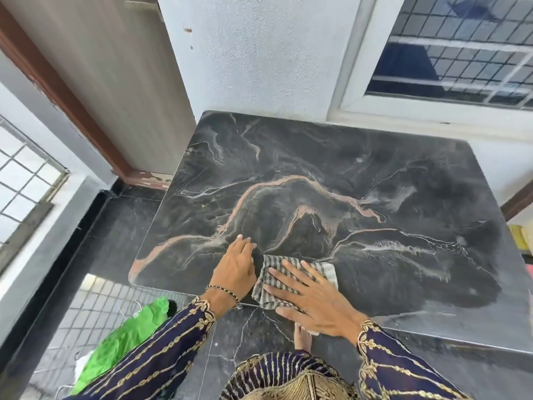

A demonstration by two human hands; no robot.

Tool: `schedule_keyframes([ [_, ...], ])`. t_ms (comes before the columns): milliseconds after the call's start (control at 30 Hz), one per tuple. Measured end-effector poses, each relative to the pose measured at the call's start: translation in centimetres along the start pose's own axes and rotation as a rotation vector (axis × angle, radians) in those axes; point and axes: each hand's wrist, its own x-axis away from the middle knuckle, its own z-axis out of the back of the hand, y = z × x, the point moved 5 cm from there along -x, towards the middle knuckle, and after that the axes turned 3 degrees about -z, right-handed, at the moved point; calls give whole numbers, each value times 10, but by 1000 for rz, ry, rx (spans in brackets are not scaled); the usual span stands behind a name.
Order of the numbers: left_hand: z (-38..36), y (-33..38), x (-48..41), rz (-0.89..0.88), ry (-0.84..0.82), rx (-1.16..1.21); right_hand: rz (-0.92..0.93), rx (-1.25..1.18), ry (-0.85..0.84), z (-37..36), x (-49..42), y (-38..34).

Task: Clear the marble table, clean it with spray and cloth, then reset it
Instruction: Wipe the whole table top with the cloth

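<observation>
Head view: the right hand (pixel 310 295) lies spread, palm down, pressing the checked cloth (pixel 277 277) flat for wiping contact. The left hand (pixel 237 265), just beside it, rests fingers-together on the marble table (pixel 375 174), likely bracing.

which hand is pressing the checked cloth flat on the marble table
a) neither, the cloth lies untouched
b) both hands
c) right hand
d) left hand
c: the right hand lies spread flat on the checked cloth near the front edge of the marble table, while the left hand rests on bare marble just beside the cloth.
</observation>
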Motion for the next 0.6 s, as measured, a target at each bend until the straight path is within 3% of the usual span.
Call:
schedule_keyframes([
  [300,-13,23,-55,2,-99,51,-45,-37,-30,22,-49,90],
  [600,-27,39,-171,14,-171,-2,-157,-144,-47,47,-134,207],
])
